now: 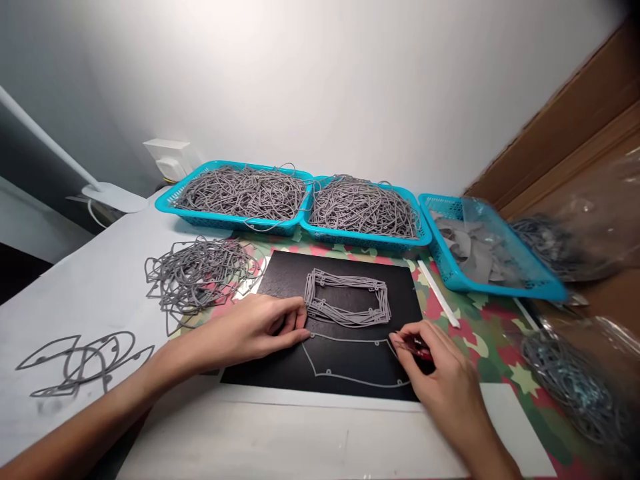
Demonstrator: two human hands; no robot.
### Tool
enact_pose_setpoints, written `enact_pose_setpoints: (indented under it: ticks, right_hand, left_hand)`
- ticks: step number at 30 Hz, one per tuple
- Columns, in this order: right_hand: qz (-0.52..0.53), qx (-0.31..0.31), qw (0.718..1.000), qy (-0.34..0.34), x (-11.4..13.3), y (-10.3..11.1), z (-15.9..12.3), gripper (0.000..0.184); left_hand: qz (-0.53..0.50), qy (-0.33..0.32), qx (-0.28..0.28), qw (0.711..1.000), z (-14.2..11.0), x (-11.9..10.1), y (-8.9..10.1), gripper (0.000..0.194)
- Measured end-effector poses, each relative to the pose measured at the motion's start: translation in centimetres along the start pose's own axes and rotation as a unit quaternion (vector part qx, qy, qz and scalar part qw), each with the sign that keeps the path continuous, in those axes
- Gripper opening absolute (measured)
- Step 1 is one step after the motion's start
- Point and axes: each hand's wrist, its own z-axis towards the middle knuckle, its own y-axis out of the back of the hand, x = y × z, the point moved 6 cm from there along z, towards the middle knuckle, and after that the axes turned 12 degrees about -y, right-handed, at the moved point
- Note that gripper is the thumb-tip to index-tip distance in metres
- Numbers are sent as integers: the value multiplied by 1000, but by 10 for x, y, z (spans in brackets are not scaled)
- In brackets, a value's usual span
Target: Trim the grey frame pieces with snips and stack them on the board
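Observation:
A thin grey rubber gasket (345,341), a roughly rectangular loop with small round tabs, lies on a black board (280,370). My left hand (273,323) pinches its upper left corner between thumb and fingers. At the right end of the loop, my right hand (433,363) is closed around a small red-handled tool (423,351), whose kind I cannot make out. The fingertips of that hand are at the gasket's upper right corner. Just beyond, a neat stack of similar gaskets (350,313) rests on the board.
Two blue baskets (240,219) (370,238) heaped with grey gaskets stand at the back. A third blue basket (515,288) holds flat grey pieces. Loose gaskets (200,273) are piled left; several lie on the white surface (90,287). A white strip (439,293) and bagged gaskets (570,380) are right.

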Motion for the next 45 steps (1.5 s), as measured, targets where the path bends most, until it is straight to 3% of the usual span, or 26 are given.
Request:
enact_pose_setpoints:
  ticks: [7,13,16,19,23,29,38,45]
  right_hand:
    - [38,-21,999,-23,-4,7,0,12]
    - [67,-45,996,-46,-8,16,1,13]
    - [63,-42,996,-50,-8,16,1,12]
    - [58,-57,996,-46,-8,19,1,11]
    - [51,-67,996,-33,-9,21,1,9]
    - [15,0,999,29,2,9,-2,10]
    - [4,61,997,55,6,-6,-4,17]
    - [12,76,995,64,-3,-6,-8,17]
  left_hand:
    - [-28,-39,-46,998,-3,1,8,32]
    - [-10,-133,7,991,-3,-19,-11,20]
    - [-5,-147,38,988,-2,-26,-22,19]
    - [-16,-138,71,988,-2,-31,-22,20]
    - [-43,-114,84,989,-5,-30,-8,19]
    - [55,-47,-53,996,-10,-9,21,33]
    - [14,-8,-8,1000,-7,-8,12,34]
    - [-11,18,-32,999,-5,-11,7,31]
